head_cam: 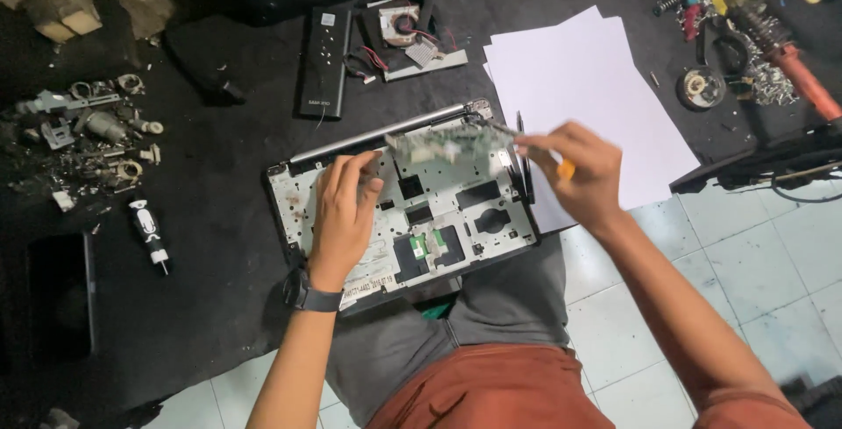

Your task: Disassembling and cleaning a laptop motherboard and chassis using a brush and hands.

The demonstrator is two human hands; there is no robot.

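So the opened laptop base [403,218] was sitting on the person's lap, half over a black mat [210,245] on the tiled floor. The left hand [345,210] lay flat on the bare inner frame, fingers spread out fairly wide and not gripping anything, with a dark wristwatch [307,293] on that wrist. The right hand [579,170] was closed around a screwdriver [526,141] with an orange handle (only a bit of the handle peeked out under the fingers), and the thin metal shaft pointed left toward the upper right corner of the laptop, near the hinge. A green circuit board [443,141] stood tilted up along the back edge of the base, right where the tip was aimed. I couldn't tell whether the tip was actually touching the board or the hinge, since that part was blurry.

Just right of the laptop were a few white paper sheets [588,78]. Behind it lay a long black battery pack [323,60] and a cooling fan [405,30] with loose wires. Off to the left was a small black-and-white screwdriver [149,234] and a pile of metal scrap parts [88,139]. Top right had a heap of tools [745,17], well apart from both hands.
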